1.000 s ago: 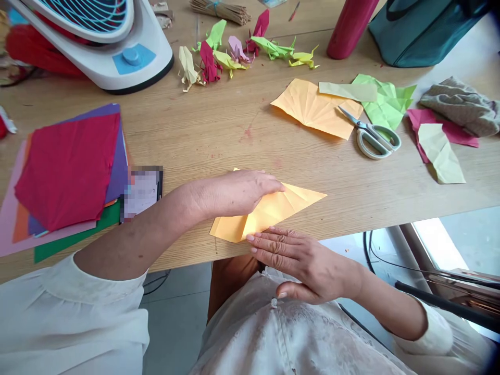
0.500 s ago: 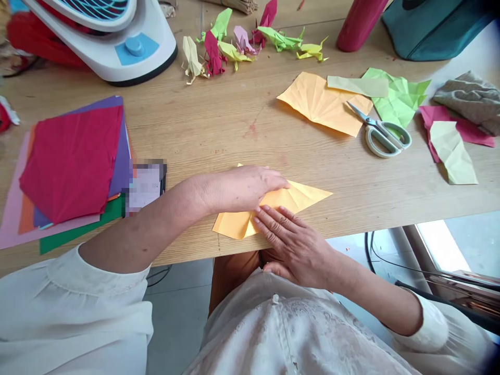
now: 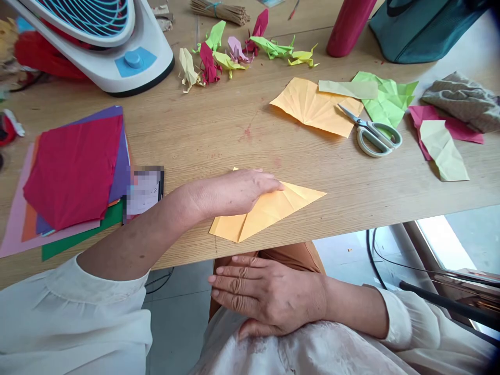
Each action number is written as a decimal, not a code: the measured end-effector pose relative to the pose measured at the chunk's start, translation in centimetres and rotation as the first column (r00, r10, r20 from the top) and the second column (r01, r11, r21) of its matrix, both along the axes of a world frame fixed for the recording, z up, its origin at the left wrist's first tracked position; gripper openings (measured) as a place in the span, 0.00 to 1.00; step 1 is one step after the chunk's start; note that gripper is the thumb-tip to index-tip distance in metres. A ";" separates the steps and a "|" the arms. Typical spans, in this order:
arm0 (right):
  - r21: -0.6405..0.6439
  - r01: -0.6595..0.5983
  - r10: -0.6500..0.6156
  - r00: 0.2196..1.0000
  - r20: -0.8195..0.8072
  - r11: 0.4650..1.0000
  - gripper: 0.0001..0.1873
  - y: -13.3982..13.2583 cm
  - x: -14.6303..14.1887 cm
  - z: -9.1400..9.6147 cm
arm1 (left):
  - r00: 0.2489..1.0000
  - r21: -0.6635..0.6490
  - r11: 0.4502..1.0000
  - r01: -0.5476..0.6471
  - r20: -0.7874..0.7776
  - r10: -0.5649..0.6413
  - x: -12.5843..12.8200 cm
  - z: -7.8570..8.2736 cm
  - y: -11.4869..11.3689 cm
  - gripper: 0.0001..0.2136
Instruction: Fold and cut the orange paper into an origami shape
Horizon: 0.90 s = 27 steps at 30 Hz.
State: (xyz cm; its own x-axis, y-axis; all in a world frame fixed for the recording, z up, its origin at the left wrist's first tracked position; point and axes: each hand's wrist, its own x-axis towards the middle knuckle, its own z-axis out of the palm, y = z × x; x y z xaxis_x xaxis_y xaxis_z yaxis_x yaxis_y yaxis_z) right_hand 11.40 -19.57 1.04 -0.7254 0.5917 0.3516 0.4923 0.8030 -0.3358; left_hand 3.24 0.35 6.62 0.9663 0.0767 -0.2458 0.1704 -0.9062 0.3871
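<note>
Near the table's front edge lies a folded sheet of orange-yellow origami paper (image 3: 269,208) with creases and a point toward the right. My left hand (image 3: 250,190) rests flat across its upper part, fingers stretched to the right, hiding the middle and upper left of the sheet. Below the table edge, over my lap, my right hand (image 3: 265,294) is apart from the paper. Its fingers are stretched out to the left and it holds nothing.
Scissors (image 3: 377,136) lie by a creased orange sheet (image 3: 300,101) and green paper (image 3: 386,99). Folded paper insects (image 3: 210,62) stand at the back near a white fan (image 3: 156,57). A stack of coloured paper (image 3: 74,166) and a phone (image 3: 144,190) are at left.
My right hand has come off the paper and moved down over my lap. My left hand stays on the sheet. The view has shifted slightly.
</note>
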 end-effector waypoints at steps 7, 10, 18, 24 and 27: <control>0.051 0.503 -0.503 0.864 -0.018 0.863 0.25 0.8 5.2 -0.6 | 0.999 -0.005 1.000 -0.019 0.029 0.019 0.0 -0.3 -0.1 0.24; 0.031 0.560 -0.560 0.821 0.112 0.828 0.38 0.2 4.7 -1.4 | 0.997 0.037 0.999 0.009 0.070 -0.012 -0.1 -0.4 -0.7 0.23; -0.022 0.319 -0.315 0.944 0.101 0.948 0.37 -1.1 1.6 -1.2 | 0.987 0.180 0.981 -0.067 0.156 0.039 -2.0 -2.5 -4.0 0.23; 0.025 0.034 -0.030 0.988 -0.154 0.999 0.16 -2.0 2.5 -1.3 | 0.948 0.276 0.911 -0.306 0.175 0.266 -0.9 -3.9 -8.3 0.18; 0.017 0.113 -0.106 0.967 -0.230 0.993 0.15 -2.6 4.3 0.0 | 0.897 0.262 0.862 -0.434 0.208 0.389 0.2 -4.7 -9.6 0.14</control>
State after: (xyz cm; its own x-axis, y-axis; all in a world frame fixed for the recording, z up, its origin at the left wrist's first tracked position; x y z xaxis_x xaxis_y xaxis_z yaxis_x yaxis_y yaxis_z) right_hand 15.69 -22.19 1.02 -0.5555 0.6500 0.5186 0.4907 0.7597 -0.4266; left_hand 3.45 -9.27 1.97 0.8528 0.5221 -0.0107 0.5166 -0.8405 0.1631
